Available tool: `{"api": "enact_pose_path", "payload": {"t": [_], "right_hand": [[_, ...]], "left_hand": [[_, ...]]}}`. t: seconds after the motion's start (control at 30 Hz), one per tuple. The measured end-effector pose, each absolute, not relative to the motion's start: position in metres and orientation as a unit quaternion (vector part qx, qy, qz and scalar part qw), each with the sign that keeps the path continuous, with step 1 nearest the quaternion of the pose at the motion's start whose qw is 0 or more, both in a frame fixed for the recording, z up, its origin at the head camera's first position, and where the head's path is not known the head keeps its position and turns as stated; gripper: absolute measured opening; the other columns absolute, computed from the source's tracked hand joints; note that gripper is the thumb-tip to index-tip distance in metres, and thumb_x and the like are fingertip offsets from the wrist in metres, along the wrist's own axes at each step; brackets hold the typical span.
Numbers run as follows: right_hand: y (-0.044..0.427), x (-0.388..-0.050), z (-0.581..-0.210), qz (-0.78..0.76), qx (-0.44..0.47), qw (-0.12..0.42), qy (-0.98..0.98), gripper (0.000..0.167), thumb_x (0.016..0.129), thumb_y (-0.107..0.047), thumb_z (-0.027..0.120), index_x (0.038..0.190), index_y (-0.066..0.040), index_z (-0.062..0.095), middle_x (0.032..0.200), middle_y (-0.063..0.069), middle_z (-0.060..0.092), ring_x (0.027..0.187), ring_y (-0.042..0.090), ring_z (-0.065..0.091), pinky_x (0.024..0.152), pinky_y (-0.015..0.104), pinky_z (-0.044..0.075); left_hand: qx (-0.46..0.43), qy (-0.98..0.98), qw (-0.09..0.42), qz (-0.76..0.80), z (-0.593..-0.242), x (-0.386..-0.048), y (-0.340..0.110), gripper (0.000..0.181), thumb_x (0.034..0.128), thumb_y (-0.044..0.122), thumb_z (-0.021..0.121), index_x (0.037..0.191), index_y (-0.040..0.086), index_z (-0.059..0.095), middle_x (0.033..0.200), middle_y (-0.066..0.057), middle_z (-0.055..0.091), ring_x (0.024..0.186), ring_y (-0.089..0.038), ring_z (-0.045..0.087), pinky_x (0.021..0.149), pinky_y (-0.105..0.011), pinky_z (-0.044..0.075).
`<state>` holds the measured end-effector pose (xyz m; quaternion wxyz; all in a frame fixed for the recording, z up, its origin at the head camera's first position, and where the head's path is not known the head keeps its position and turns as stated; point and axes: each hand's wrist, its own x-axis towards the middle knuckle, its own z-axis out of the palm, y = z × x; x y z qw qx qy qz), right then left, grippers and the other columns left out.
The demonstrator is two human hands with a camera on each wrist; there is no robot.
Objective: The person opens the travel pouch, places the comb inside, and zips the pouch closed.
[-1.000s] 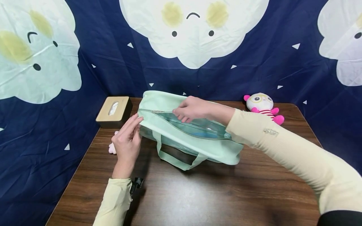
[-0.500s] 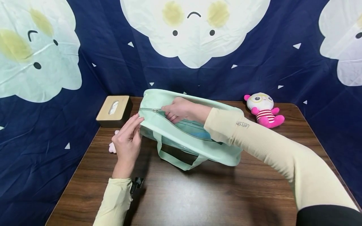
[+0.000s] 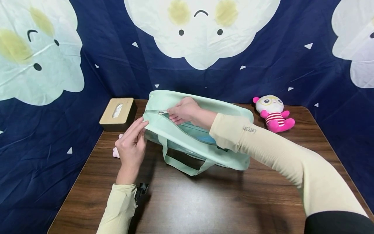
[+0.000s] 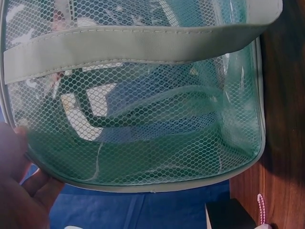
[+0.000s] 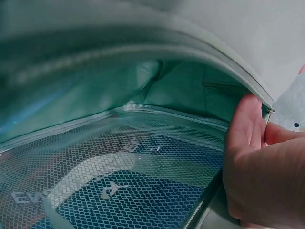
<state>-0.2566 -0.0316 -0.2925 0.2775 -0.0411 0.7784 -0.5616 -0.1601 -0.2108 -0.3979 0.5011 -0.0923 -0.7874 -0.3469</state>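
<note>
A mint-green handbag [image 3: 228, 159] with clear mesh sides and a strap handle [image 3: 182, 167] stands on the table, its top zipper partly undone. At the closed left stretch of that zipper, my right hand [image 3: 188, 111] pinches the zipper pull [image 3: 163, 112] between thumb and forefinger; its other fingers dip into the opening. In the right wrist view the slider [image 5: 270, 110] sits right by the fingertips. My left hand [image 3: 131, 144] holds the bag's left end. The left wrist view shows the left fingers [image 4: 40, 186] gripping the bag's piped edge.
A tissue box [image 3: 118, 114] with a wooden lid stands back left. A small pale pink item [image 3: 116, 152] lies partly behind my left hand. At the back right sits a pink-and-white plush toy [image 3: 274, 114]. A blue cloud-print curtain [image 3: 222, 76] borders the wooden table [image 3: 210, 201].
My right hand has moved left from above the bag's opening to the zipper pull and taken hold of it. My left hand has stayed at the bag's left end.
</note>
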Motion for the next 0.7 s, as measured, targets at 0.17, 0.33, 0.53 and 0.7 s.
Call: {"api": "enact_pose_path", "payload": {"t": [0.17, 0.33, 0.53, 0.7], "right_hand": [[-0.028, -0.255, -0.288, -0.575, -0.041, 0.27, 0.771, 0.023, 0.099, -0.008, 0.066, 0.114, 0.009, 0.073, 0.085, 0.012, 0.073, 0.065, 0.012, 0.066, 0.072, 0.028, 0.061], [-0.023, -0.255, -0.286, -0.577, -0.049, 0.27, 0.769, 0.022, 0.099, -0.006, 0.066, 0.113, 0.01, 0.073, 0.085, 0.013, 0.073, 0.064, 0.013, 0.067, 0.07, 0.028, 0.06], [-0.019, -0.254, -0.284, -0.577, -0.051, 0.273, 0.768, 0.022, 0.099, -0.006, 0.066, 0.113, 0.01, 0.073, 0.086, 0.014, 0.073, 0.065, 0.013, 0.067, 0.07, 0.028, 0.061], [-0.017, -0.254, -0.282, -0.573, -0.049, 0.278, 0.769, 0.022, 0.099, -0.005, 0.066, 0.113, 0.01, 0.073, 0.083, 0.012, 0.073, 0.065, 0.013, 0.068, 0.071, 0.029, 0.061]], "left_hand": [[-0.09, -0.784, 0.509, -0.344, -0.398, -0.16, -0.211, 0.015, 0.0922, -0.008, 0.071, 0.101, -0.001, 0.081, 0.11, -0.018, 0.077, 0.103, -0.039, 0.075, 0.102, -0.015, 0.046], [-0.084, -0.788, 0.503, -0.346, -0.397, -0.159, -0.211, 0.015, 0.0931, -0.007, 0.07, 0.102, -0.001, 0.081, 0.111, -0.019, 0.077, 0.104, -0.039, 0.074, 0.102, -0.015, 0.045], [-0.085, -0.79, 0.499, -0.346, -0.396, -0.159, -0.212, 0.014, 0.0933, -0.007, 0.07, 0.102, -0.002, 0.08, 0.111, -0.019, 0.076, 0.105, -0.04, 0.074, 0.103, -0.014, 0.045], [-0.085, -0.788, 0.5, -0.349, -0.396, -0.159, -0.212, 0.014, 0.0934, -0.006, 0.07, 0.102, -0.002, 0.08, 0.111, -0.019, 0.076, 0.105, -0.039, 0.074, 0.102, -0.014, 0.045]]}}
